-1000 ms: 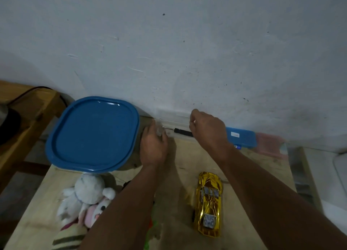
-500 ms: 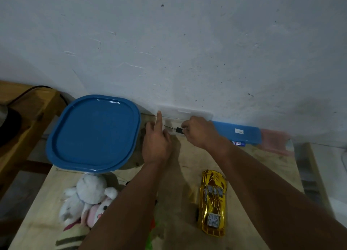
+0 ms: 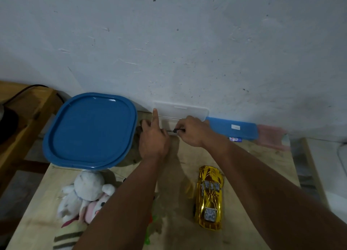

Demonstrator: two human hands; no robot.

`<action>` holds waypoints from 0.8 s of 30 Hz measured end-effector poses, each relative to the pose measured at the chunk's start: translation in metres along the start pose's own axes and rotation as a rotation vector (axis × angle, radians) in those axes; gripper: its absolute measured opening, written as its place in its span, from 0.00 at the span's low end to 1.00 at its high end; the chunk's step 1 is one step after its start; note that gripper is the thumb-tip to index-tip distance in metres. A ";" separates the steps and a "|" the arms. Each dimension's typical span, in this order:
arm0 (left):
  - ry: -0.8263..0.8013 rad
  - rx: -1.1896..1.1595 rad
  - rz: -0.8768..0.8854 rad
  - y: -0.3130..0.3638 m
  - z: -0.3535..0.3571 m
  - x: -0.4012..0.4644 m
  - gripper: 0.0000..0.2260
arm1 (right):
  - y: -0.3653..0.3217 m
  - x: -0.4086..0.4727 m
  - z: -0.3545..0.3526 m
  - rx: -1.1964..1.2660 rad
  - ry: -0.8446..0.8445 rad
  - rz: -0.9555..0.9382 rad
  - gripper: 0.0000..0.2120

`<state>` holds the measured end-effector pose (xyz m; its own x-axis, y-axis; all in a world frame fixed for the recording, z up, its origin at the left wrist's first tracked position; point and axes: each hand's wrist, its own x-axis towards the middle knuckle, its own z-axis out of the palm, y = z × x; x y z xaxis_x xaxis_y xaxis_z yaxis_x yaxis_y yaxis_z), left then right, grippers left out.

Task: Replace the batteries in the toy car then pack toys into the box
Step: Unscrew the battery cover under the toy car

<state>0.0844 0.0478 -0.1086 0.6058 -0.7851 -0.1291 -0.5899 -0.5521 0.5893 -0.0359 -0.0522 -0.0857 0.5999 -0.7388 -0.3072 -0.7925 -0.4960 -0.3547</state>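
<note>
Currently my right hand [image 3: 191,131] pinches the screwdriver [image 3: 175,130] at 12 o'clock, left hand [image 3: 153,137] holding the clear case [image 3: 195,112] open with forefinger raised; the thin tool may slip onto the bench [image 3: 253,155].

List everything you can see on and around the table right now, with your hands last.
toy car: one, gold, table right of centre
box lid: one, blue, far left of table
plush toys: a heap, white and pink, near left
clear case: one, open against wall
blue case: one, by wall, right
pink case: one, far right
screwdriver: one, black handle, in right hand
left hand: index finger raised, at the clear case
right hand: grip on screwdriver
</note>
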 end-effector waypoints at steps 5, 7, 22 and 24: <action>-0.018 0.037 0.012 0.003 -0.004 0.000 0.33 | 0.002 -0.013 -0.005 0.128 0.096 -0.011 0.05; -0.036 0.067 0.019 0.007 -0.011 -0.004 0.32 | 0.006 -0.025 -0.013 0.172 0.190 -0.013 0.06; -0.463 0.219 0.088 0.073 -0.025 -0.127 0.39 | 0.064 -0.193 -0.012 0.077 0.263 0.464 0.08; -0.576 0.252 0.059 0.076 -0.009 -0.147 0.48 | 0.071 -0.202 0.000 0.133 0.259 0.480 0.06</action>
<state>-0.0445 0.1239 -0.0374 0.2251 -0.8029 -0.5520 -0.7637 -0.4972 0.4117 -0.2134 0.0624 -0.0491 0.1150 -0.9638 -0.2404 -0.9394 -0.0268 -0.3419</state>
